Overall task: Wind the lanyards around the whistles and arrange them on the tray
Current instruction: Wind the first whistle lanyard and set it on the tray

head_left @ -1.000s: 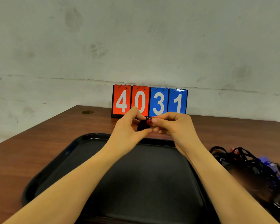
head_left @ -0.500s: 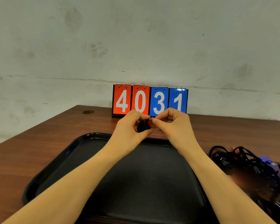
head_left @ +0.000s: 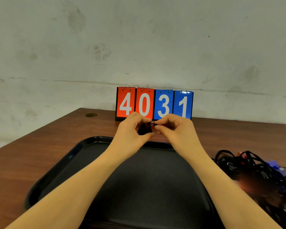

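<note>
Your two hands meet just above the middle of the frame, over the far rim of the black tray (head_left: 96,141), working a single whistle (head_left: 144,128) between them. Your left hand (head_left: 130,129) curls its fingers and thumb around the dark, cord-wrapped body, while your right hand (head_left: 175,128) pinches the small metal ring and red tip at the whistle's end (the fine detail there is too small to make out). The tray lies across the lower centre of the frame on a brown wooden table (head_left: 31,156), its dark floor showing between your forearms. At the lower right, beside the tray, sits a tangled heap of whistles and lanyards (head_left: 257,172), black cords with red and blue pieces showing through. Behind your hands, at centre frame against the grey wall, a flip scoreboard (head_left: 153,103) reads 4, 0 in red and 3, 1 in blue.
</note>
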